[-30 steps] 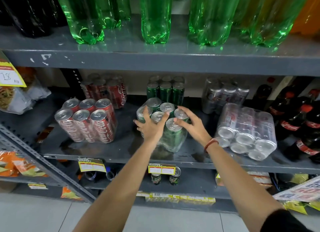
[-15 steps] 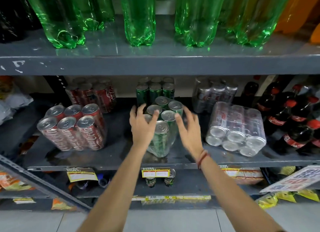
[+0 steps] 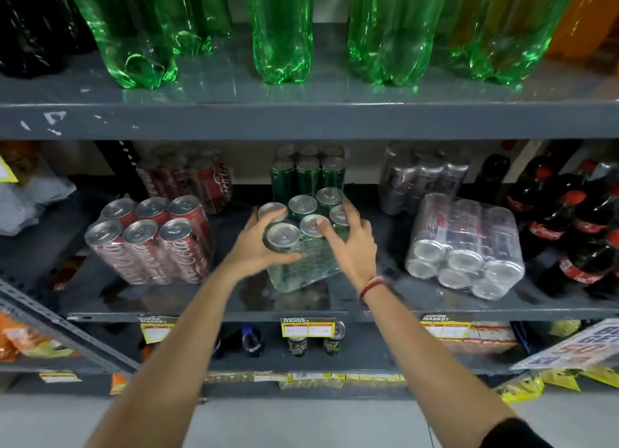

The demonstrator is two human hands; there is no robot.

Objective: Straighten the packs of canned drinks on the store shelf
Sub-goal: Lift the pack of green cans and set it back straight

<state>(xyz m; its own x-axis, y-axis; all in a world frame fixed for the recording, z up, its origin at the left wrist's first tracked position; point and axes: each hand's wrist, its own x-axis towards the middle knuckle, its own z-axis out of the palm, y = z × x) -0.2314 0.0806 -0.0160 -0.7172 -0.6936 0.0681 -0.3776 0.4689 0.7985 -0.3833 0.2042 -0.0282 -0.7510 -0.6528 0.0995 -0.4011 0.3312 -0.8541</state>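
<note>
We face a grey shelf (image 3: 385, 308) in a store aisle, green bottles (image 3: 281, 35) above. Our left hand (image 3: 258, 246) and right hand (image 3: 348, 243) now clasp the green pack (image 3: 301, 263) mid-shelf from both sides; half a second ago they only hovered open over it, and it has tilted left.

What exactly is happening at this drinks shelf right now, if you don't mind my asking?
A person is tidying shrink-wrapped packs of cans on the middle shelf. Both hands grip the green can pack: the left hand around its near left corner, the right hand over its right side. The pack sits skewed and tilted. The red cola pack on its left and the silver can pack on its right are untouched; the silver one lies tipped toward the front.
</note>
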